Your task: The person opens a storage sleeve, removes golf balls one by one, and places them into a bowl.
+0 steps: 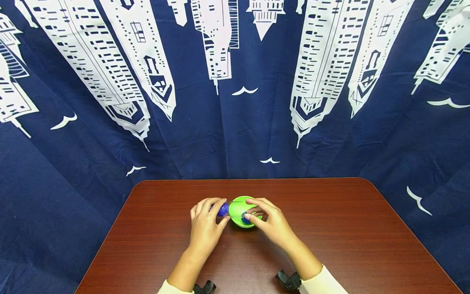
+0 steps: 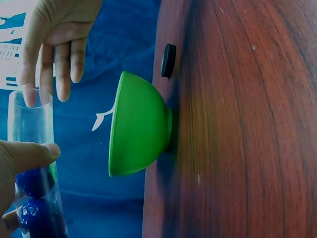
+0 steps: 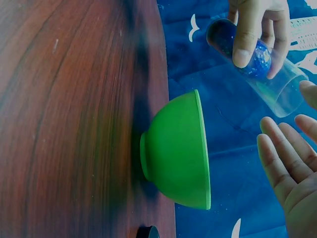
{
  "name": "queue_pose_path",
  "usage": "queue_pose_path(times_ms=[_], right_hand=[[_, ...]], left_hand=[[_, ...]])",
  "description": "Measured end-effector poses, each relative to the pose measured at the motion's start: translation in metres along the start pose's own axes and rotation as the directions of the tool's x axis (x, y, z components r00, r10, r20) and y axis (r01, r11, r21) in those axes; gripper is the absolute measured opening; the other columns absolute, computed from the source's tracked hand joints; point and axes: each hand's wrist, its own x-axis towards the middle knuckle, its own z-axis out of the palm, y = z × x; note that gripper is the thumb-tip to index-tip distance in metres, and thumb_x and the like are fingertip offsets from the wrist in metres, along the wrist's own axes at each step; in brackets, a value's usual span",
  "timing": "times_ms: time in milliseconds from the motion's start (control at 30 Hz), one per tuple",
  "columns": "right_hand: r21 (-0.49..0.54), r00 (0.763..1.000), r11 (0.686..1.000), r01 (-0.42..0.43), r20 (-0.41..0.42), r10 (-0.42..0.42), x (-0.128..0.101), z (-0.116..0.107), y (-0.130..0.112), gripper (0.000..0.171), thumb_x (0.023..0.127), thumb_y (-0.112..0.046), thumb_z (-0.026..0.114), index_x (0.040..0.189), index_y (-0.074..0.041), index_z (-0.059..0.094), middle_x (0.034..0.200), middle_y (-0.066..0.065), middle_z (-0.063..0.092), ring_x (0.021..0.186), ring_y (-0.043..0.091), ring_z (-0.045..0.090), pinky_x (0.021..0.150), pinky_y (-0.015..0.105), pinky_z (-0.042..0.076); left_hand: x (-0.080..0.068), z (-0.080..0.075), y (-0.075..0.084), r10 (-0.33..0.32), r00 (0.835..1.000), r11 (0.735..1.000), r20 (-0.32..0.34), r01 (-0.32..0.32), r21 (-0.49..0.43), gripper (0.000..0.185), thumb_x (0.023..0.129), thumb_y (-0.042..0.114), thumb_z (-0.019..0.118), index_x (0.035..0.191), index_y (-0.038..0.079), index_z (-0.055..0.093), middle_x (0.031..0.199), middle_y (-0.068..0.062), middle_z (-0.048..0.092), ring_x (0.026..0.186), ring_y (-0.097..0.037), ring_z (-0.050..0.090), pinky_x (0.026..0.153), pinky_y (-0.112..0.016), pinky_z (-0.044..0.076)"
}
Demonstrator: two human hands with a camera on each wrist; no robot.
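Observation:
A green bowl [image 1: 240, 204] [image 2: 138, 131] [image 3: 181, 151] stands upright on the brown table [image 1: 330, 228]. My left hand [image 1: 214, 214] [image 3: 257, 29] grips a clear glass [image 2: 29, 124] [image 3: 277, 84] tilted with its mouth over the bowl. Blue balls [image 2: 34, 181] [image 3: 261, 57] [image 1: 222, 209] sit inside the glass. My right hand [image 1: 255, 212] [image 3: 292, 168] [image 2: 57, 44] hovers over the bowl at the glass's mouth, fingers straight, holding nothing. A blue spot by the right fingertips shows in the head view; I cannot tell what it is.
A small black round piece [image 2: 168, 59] [image 3: 146, 232] lies on the table close to the bowl. A dark blue cloth with white towers [image 1: 235, 81] hangs behind and around the table. Black wrist mounts [image 1: 290, 281] show at the near edge.

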Motion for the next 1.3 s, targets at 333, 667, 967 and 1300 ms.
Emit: queue_pose_path(times_ms=[333, 667, 967, 1300], right_hand=[[0.075, 1.0, 0.997, 0.001, 0.007, -0.002, -0.002, 0.003, -0.005, 0.041, 0.09, -0.014, 0.076, 0.13, -0.013, 0.066, 0.122, 0.017, 0.066, 0.099, 0.025, 0.075, 0.077, 0.032, 0.061], [0.162, 1.0, 0.987, -0.004, 0.017, 0.001, -0.006, 0.005, -0.006, 0.04, 0.092, -0.011, 0.074, 0.131, -0.009, 0.063, 0.124, 0.024, 0.063, 0.105, 0.028, 0.073, 0.09, 0.032, 0.06], [0.195, 1.0, 0.981, -0.001, 0.011, -0.001, -0.007, 0.01, 0.001, 0.041, 0.092, -0.008, 0.073, 0.131, -0.001, 0.062, 0.126, 0.026, 0.062, 0.106, 0.032, 0.073, 0.09, 0.026, 0.059], [0.195, 1.0, 0.98, -0.025, 0.018, 0.022, -0.009, 0.01, 0.003, 0.041, 0.093, -0.01, 0.072, 0.131, 0.002, 0.06, 0.127, 0.021, 0.062, 0.106, 0.034, 0.072, 0.09, 0.024, 0.058]], left_hand=[[0.003, -0.001, 0.002, 0.1, 0.995, 0.992, -0.023, -0.098, 0.081, 0.059, 0.069, 0.016, 0.094, 0.123, 0.018, 0.07, 0.122, -0.002, 0.065, 0.121, -0.027, 0.056, 0.106, -0.054, 0.036], [0.005, -0.007, 0.006, 0.131, 0.991, 0.987, -0.033, -0.127, 0.103, 0.057, 0.07, 0.014, 0.093, 0.122, 0.019, 0.071, 0.123, -0.002, 0.065, 0.122, -0.028, 0.056, 0.107, -0.057, 0.035], [0.005, -0.01, 0.007, 0.145, 0.989, 0.983, -0.029, -0.14, 0.117, 0.057, 0.07, 0.013, 0.093, 0.122, 0.018, 0.071, 0.123, -0.002, 0.065, 0.122, -0.027, 0.056, 0.107, -0.06, 0.035], [0.005, -0.008, 0.007, 0.138, 0.99, 0.984, -0.022, -0.135, 0.112, 0.057, 0.069, 0.01, 0.093, 0.121, 0.019, 0.071, 0.123, -0.003, 0.066, 0.123, -0.028, 0.056, 0.107, -0.059, 0.034]])
